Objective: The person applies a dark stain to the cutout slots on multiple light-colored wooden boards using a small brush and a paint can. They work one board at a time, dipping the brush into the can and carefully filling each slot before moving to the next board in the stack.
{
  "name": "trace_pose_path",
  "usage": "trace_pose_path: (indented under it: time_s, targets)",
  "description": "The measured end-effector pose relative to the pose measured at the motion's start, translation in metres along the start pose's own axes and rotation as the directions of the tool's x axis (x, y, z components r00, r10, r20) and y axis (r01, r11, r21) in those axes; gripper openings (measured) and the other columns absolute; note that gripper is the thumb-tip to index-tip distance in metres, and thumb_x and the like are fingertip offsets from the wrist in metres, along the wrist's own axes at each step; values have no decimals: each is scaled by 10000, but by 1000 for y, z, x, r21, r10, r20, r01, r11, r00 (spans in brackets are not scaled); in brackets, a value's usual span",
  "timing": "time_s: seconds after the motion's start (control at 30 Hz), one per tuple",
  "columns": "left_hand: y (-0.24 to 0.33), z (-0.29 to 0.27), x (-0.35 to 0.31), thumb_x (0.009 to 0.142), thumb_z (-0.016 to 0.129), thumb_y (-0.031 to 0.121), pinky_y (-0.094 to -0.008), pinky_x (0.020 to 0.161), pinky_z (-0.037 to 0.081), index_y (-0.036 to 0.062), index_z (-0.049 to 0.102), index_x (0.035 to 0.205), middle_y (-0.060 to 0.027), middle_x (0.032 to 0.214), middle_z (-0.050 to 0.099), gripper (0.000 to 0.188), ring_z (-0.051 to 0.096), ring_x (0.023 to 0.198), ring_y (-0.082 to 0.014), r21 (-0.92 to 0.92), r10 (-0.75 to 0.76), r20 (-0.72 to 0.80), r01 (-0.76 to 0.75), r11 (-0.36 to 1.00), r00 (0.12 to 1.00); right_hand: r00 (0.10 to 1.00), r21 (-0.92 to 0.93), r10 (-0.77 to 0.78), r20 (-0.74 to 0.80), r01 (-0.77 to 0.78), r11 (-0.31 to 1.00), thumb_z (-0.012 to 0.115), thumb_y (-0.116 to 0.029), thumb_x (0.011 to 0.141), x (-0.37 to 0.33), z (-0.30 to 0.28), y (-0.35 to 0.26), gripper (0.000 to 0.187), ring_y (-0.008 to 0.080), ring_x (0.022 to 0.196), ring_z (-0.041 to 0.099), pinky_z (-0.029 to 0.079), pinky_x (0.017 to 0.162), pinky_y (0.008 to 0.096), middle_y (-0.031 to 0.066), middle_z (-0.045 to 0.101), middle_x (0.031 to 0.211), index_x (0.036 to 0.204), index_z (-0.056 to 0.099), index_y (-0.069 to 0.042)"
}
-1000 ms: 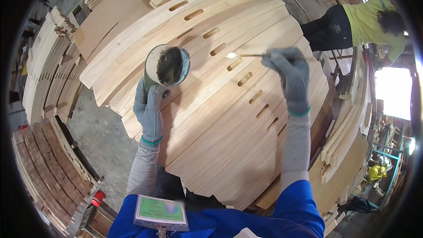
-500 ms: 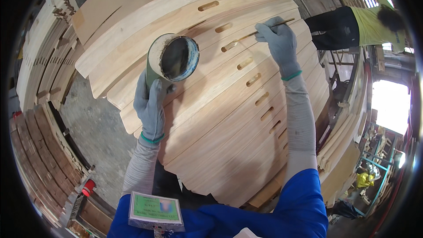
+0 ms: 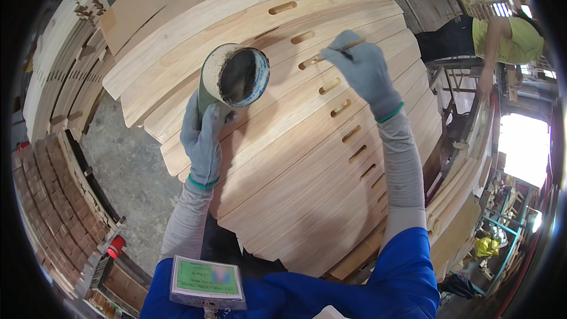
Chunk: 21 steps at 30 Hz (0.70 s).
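My left hand [image 3: 204, 136], in a grey glove, is wrapped round a cup-shaped can [image 3: 208, 80] and holds it tilted above the wood. Dark residue coats its inside, with white and blue smears round the rim. My gloved right hand [image 3: 361, 71] pinches a thin brush [image 3: 353, 45] by its wooden handle. The brush's tip reaches toward a slot [image 3: 310, 62] in one of the pale boards; my fingers hide part of the brush. Several curved wooden boards [image 3: 283, 183] lie side by side beneath both hands, each with an oval slot showing near the middle.
Stacked pale boards [image 3: 56, 65] stand at the left, above a pile of brown wood pieces [image 3: 53, 195]. A red container [image 3: 116, 247] is at lower left. Another person in a yellow shirt [image 3: 517, 41] is at the far right, beside more lumber [image 3: 458, 189].
My right hand has shifted left and slightly downward with the brush, closer to the slot. The left hand and can stay nearly still. The other person's arm now reaches down.
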<state>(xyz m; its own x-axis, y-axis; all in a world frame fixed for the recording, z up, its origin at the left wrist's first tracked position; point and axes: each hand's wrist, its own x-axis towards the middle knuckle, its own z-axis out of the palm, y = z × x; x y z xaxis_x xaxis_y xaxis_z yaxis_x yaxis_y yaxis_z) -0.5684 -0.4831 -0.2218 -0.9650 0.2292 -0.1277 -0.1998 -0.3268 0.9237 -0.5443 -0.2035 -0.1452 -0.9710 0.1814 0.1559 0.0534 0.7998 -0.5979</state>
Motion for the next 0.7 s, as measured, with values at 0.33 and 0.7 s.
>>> trace_pose_path:
  time_s: [0.33, 0.7]
  targets:
    - [-8, -7, 1, 897, 534, 98, -254, 864, 428, -41, 468, 1253, -79, 1132, 552, 387, 522, 995, -132, 37, 24, 3, -25, 999, 1000, 939, 486, 338, -66, -265, 832, 676, -121, 781, 2, 1, 11, 141, 80, 582, 548, 445, 547, 205, 42, 608, 665, 772, 614, 5]
    - [8, 12, -11, 927, 471, 102, -273, 784, 525, -26, 448, 1251, -88, 1120, 543, 348, 557, 973, -138, -6, -34, 105, 35, 999, 994, 863, 691, 389, -324, -65, 720, 648, 54, 748, -57, -30, -51, 94, 111, 731, 599, 488, 696, 228, 51, 645, 801, 827, 632, 7]
